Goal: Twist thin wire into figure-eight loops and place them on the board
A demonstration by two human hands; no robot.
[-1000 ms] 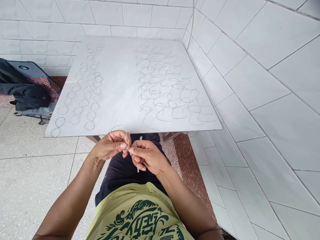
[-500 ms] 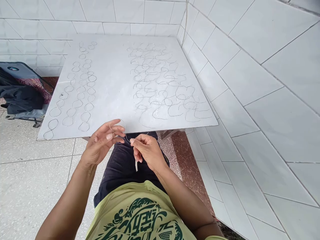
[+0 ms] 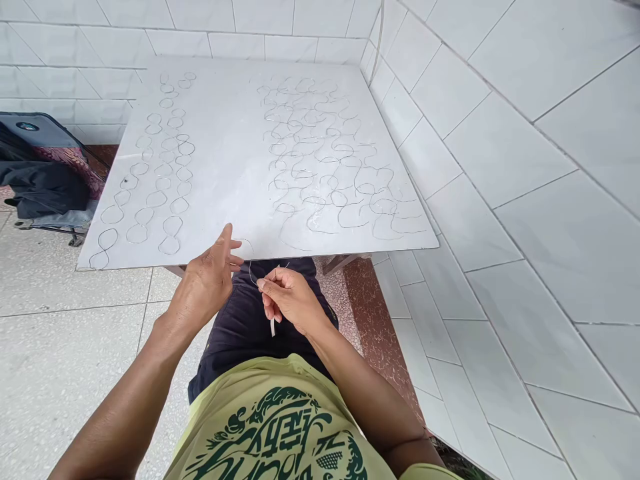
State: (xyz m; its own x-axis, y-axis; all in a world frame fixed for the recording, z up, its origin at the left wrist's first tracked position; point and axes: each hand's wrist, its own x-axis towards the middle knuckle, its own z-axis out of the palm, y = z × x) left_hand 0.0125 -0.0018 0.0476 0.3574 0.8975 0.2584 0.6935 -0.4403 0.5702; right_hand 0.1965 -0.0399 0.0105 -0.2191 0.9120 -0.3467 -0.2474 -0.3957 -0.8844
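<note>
My left hand [image 3: 210, 277] hovers at the near edge of a white board [image 3: 230, 147], fingers stretched, fingertips touching a thin bent wire [image 3: 249, 257]. My right hand [image 3: 290, 300] is closed in a pinch on the wire's other end and also grips a small white rod-like tool [image 3: 272, 327] that sticks out below the fingers. Both hands are above my lap. On the board lie two groups of bent wire pieces: neat figure-eight loops [image 3: 160, 173] on the left, tangled wavy pieces [image 3: 330, 167] on the right.
White tiled walls [image 3: 500, 133] close in the right side and the back. A dark bag and clothing on a folding stand [image 3: 40, 180] are on the floor at left. Speckled floor tiles [image 3: 75, 333] lie under the board.
My left hand has let go of its pinch, opened its fingers and moved up toward the board's edge. The right hand has stayed put, still pinching the wire.
</note>
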